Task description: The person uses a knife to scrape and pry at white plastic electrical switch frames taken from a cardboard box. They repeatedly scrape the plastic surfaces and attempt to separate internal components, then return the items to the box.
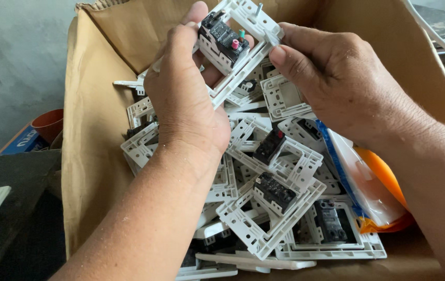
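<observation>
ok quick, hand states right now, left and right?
Left hand: closed, fingers gripping the white switch frame with its black module, above the cardboard box.
Right hand: closed, thumb and fingers pinching the same frame's right edge.

Single head view, looking steeply down, close over hands [264, 88] and cardboard box [92, 135].

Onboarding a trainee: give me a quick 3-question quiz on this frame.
1. True or false: both hands grip the same white frame.
2. What holds the pile of frames? A) cardboard box B) metal tray C) plastic bucket
3. What colour is the module clipped into the held frame?

Key: 1 true, the left hand and right hand both hold it. 2 A, the cardboard box. 3 black, the module.
</observation>
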